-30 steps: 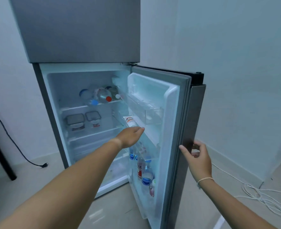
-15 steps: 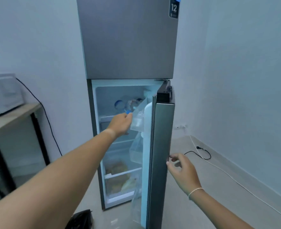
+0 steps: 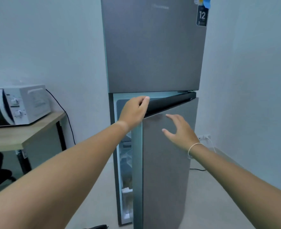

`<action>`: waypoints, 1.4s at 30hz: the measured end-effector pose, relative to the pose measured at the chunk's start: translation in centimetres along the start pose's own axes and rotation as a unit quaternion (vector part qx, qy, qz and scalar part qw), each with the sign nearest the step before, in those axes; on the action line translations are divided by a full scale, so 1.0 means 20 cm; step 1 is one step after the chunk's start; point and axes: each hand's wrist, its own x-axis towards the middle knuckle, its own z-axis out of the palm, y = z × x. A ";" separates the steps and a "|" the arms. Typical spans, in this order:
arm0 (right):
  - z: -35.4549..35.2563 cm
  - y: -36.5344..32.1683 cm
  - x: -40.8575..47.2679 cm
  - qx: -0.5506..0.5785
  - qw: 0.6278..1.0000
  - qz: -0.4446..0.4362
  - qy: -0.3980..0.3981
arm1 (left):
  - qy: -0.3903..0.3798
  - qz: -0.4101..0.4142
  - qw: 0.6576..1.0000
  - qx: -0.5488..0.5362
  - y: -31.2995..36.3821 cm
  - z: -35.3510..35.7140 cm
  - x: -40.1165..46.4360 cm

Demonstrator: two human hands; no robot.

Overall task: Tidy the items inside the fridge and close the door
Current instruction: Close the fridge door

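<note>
A tall grey fridge [image 3: 153,47] stands against the wall. Its lower door [image 3: 166,162] is nearly closed, leaving a narrow lit gap [image 3: 125,162] on the left where shelf contents barely show. My left hand [image 3: 133,111] rests at the door's top left corner, fingers curled over its dark top edge. My right hand [image 3: 179,131] is spread flat near the door's grey front, fingers apart, holding nothing. The items inside are mostly hidden.
A white microwave [image 3: 17,106] sits on a wooden table [image 3: 25,134] to the left, its black cord running down the wall. A wall socket with a white plug [image 3: 205,137] is right of the fridge. A dark object [image 3: 98,227] lies on the floor.
The lower door has swung from wide open to almost closed. My left hand left the door shelf for the door's top corner; my right hand moved from the door's edge to its front.
</note>
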 end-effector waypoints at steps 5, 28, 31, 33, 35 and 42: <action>0.02 0.03 0.40 -0.096 0.993 -0.067 -0.012 | 0.036 0.013 0.994 0.098 -0.22 0.02 0.11; 0.30 0.12 0.87 -0.090 0.992 -0.072 -0.055 | -0.024 0.282 0.781 0.556 -0.64 -0.06 0.38; 0.34 0.12 0.89 -0.084 0.993 -0.075 -0.032 | -0.029 0.245 0.781 0.574 -0.69 -0.03 0.37; 0.37 0.13 0.92 -0.087 0.993 -0.082 -0.021 | -0.031 0.233 0.775 0.586 -0.72 -0.02 0.38; 0.40 0.14 0.94 -0.088 0.992 -0.084 -0.013 | -0.035 0.223 0.774 0.592 -0.74 -0.02 0.39; 0.47 0.14 0.99 -0.107 0.990 -0.094 0.017 | -0.038 0.169 0.776 0.607 -0.83 0.03 0.42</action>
